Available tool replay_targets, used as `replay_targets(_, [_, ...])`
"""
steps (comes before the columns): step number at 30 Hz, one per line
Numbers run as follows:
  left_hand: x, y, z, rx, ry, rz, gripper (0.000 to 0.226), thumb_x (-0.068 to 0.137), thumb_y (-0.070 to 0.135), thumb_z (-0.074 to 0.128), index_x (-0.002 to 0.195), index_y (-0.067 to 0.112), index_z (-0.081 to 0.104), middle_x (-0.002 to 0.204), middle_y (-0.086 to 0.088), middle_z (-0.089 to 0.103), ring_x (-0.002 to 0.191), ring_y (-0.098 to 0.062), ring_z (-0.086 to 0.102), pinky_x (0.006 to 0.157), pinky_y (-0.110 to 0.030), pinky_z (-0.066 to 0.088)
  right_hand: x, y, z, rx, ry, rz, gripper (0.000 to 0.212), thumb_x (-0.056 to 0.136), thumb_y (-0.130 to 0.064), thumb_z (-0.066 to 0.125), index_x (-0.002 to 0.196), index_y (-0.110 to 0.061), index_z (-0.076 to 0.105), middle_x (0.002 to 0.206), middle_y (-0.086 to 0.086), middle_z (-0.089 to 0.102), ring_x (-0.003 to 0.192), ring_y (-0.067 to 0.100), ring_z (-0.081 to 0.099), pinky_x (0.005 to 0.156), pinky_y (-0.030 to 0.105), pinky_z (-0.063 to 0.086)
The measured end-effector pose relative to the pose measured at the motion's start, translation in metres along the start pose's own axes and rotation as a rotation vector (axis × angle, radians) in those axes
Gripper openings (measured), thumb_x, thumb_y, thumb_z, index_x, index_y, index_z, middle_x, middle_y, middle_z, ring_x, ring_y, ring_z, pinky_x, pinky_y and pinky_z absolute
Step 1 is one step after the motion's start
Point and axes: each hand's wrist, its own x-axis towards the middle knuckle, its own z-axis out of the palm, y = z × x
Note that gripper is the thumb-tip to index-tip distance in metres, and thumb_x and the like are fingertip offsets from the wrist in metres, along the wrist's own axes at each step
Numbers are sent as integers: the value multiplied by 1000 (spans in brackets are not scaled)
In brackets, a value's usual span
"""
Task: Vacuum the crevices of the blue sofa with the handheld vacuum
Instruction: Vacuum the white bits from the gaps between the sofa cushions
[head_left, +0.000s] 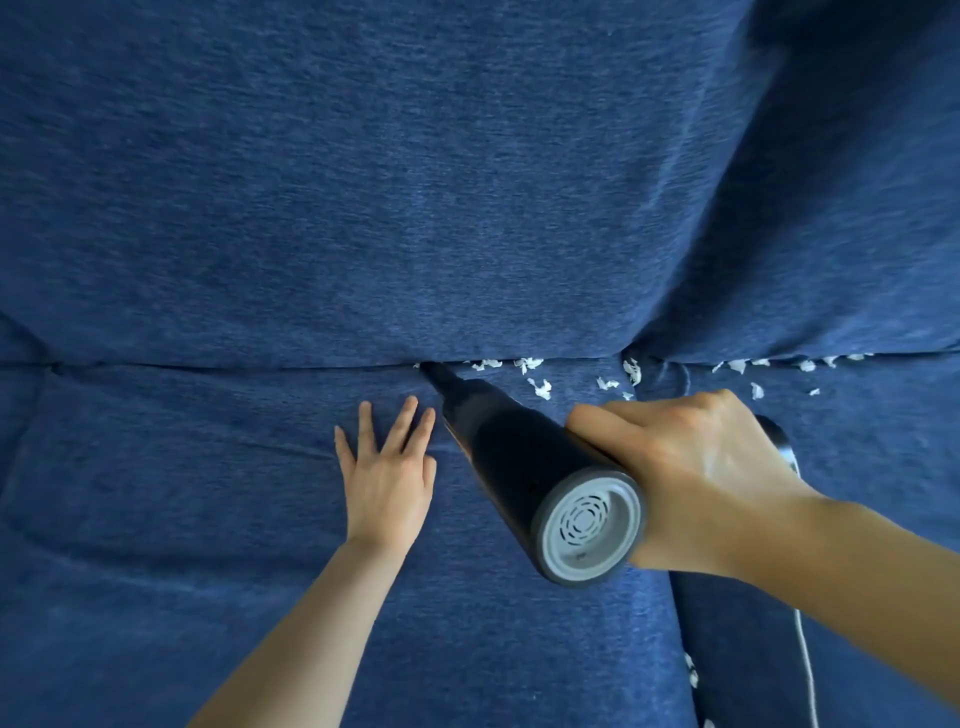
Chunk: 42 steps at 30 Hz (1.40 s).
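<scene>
The blue sofa (363, 208) fills the view, its back cushion meeting the seat along a horizontal crevice (260, 367). My right hand (691, 467) grips a black handheld vacuum (524, 467) with a grey vented rear cap. Its narrow nozzle tip (434, 371) is pushed into the crevice near the middle. My left hand (389, 467) presses flat on the seat cushion just left of the nozzle, fingers spread. White paper scraps (530, 364) lie along the crevice to the right of the nozzle.
More white scraps (805, 365) line the crevice under the right back cushion. A vertical gap between seat cushions (675, 623) holds a few scraps (691, 670). A thin white cord (805, 654) hangs below my right arm.
</scene>
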Motion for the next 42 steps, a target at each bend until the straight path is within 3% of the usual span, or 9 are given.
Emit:
replay_targets(4, [-10, 7, 5, 1, 54, -36, 40, 88, 9, 57, 128, 11, 61, 139, -3, 57, 136, -39, 42, 107, -64, 33, -2, 9, 0, 16, 7, -9, 18, 59, -31, 43, 70, -20, 52, 46, -5, 43, 33, 26, 35, 43, 20, 25])
replay_targets(9, [-17, 5, 16, -14, 32, -50, 43, 87, 11, 70, 129, 14, 60, 131, 1, 63, 139, -23, 40, 114, -50, 29, 4, 11, 11, 2, 31, -53, 17, 57, -30, 51, 71, -21, 52, 46, -3, 45, 31, 28, 41, 44, 22, 26])
replay_targets(16, [-19, 10, 13, -33, 106, -45, 42, 84, -5, 66, 124, 3, 61, 131, -10, 62, 133, -32, 48, 110, -57, 33, -8, 22, 8, 10, 23, -82, 27, 48, -23, 67, 72, -19, 55, 48, -3, 44, 32, 28, 42, 39, 22, 32])
replay_targets(21, [-20, 5, 19, -2, 70, -54, 43, 87, 9, 70, 128, 9, 60, 134, -4, 60, 138, -26, 42, 114, -53, 29, 1, 19, 23, 25, 13, -54, 34, 45, -22, 74, 73, -19, 55, 47, -3, 44, 31, 28, 42, 42, 22, 31])
replay_targets(26, [-19, 12, 13, -45, 158, -49, 34, 97, 7, 41, 123, 4, 62, 131, -8, 62, 131, -31, 50, 109, -57, 35, -13, 30, 6, 3, 12, -51, 21, 53, -25, 62, 72, -19, 54, 48, -3, 44, 34, 27, 43, 40, 22, 31])
replay_targets(30, [-17, 14, 10, -4, 153, -64, 34, 87, 0, 62, 120, 5, 64, 129, -8, 64, 129, -30, 51, 108, -57, 36, -23, 41, -3, -28, -29, 9, 33, 44, -24, 72, 71, -19, 54, 48, -2, 45, 33, 27, 43, 41, 21, 28])
replay_targets(35, [-7, 24, -2, 42, 80, -57, 49, 75, -3, 70, 121, 8, 61, 113, -11, 65, 122, -33, 55, 108, -58, 37, -27, 33, -8, -17, 28, -32, 17, 57, -25, 60, 70, -22, 50, 48, -3, 41, 35, 23, 36, 43, 20, 24])
replay_targets(42, [15, 49, 1, -15, -32, 64, 62, 78, -9, 62, 137, 11, 53, 142, -6, 53, 137, -29, 42, 112, -53, 33, -32, 39, -12, -63, 16, 19, 15, 56, -25, 61, 68, -19, 53, 47, -2, 43, 32, 26, 42, 43, 21, 25])
